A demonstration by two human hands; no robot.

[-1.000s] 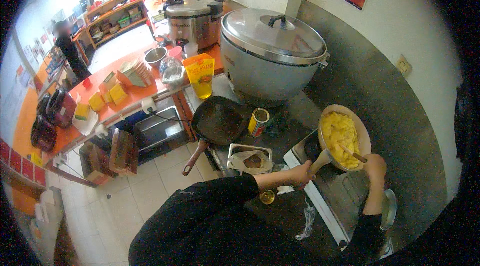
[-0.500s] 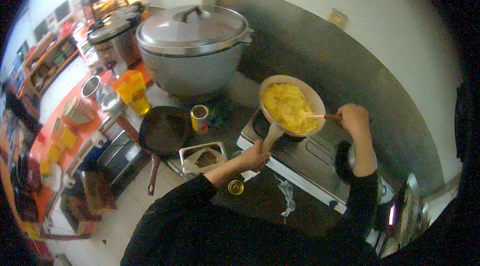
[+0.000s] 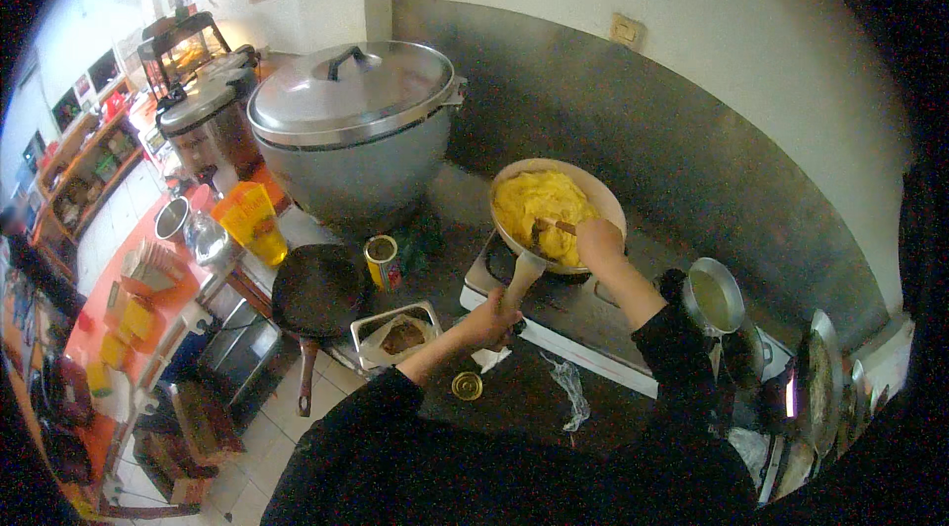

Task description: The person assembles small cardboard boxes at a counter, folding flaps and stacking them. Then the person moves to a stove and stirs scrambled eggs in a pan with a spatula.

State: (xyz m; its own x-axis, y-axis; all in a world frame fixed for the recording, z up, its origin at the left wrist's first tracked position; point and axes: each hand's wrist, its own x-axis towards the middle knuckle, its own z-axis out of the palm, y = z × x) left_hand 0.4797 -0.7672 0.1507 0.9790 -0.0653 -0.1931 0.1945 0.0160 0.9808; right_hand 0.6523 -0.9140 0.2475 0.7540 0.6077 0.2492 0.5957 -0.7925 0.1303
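Observation:
A cream-coloured frying pan (image 3: 610,200) full of soft yellow scrambled egg (image 3: 542,202) is over the flat stove (image 3: 554,304). My left hand (image 3: 487,320) is wrapped round the pan's pale handle (image 3: 525,274), which points toward me. Over the pan's right side, my right hand (image 3: 601,245) grips a slim utensil with a brown handle (image 3: 561,226). Its far end sits in the egg near the pan's front left, so its exact kind cannot be made out.
A big lidded metal pot (image 3: 351,145) stands behind on the left. Nearer are a dark pan (image 3: 318,289), an open can (image 3: 381,262), a metal tray (image 3: 398,336), a round gold lid (image 3: 467,386) and crumpled plastic (image 3: 565,393). A small saucepan (image 3: 716,297) stands at right.
My right hand has moved left and a little down over the pan, bringing the utensil's end toward the front left of the egg. My left hand still holds the handle. The view has shifted.

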